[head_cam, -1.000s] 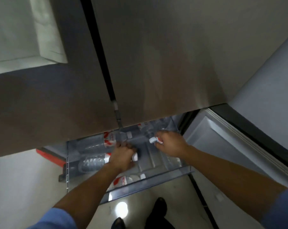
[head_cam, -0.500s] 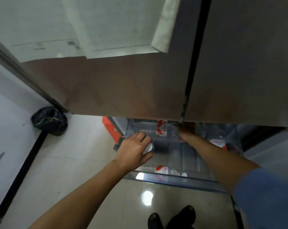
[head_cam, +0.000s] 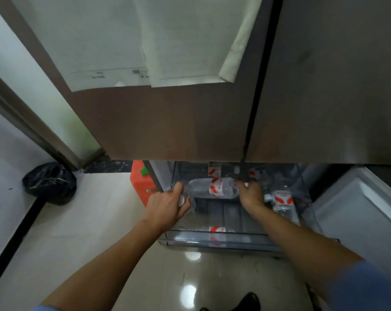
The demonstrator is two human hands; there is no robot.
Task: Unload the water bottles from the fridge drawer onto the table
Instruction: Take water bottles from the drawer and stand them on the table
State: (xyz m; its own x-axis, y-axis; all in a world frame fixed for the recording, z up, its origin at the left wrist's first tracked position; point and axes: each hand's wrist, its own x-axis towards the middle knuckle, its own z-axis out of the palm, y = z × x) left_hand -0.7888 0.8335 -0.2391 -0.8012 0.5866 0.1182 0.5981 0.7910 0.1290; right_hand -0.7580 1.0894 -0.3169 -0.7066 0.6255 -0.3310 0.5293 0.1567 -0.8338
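1. The fridge drawer (head_cam: 234,241) stands pulled out beneath the closed fridge doors (head_cam: 167,122).
2. A water bottle (head_cam: 212,188) lies sideways over the drawer's middle, with its cap toward the drawer's left wall.
3. Left hand (head_cam: 167,206): fingers curled round the bottle's cap end, at the drawer's left wall.
4. Right hand (head_cam: 251,195): at the bottle's base end, fingers curled out of sight. Whether it grips cannot be told.
5. A second bottle (head_cam: 280,199) lies in the drawer's right part, and a third bottle (head_cam: 217,230) lies against its front wall.
6. A black bag (head_cam: 49,182) sits on the floor well left of the drawer.
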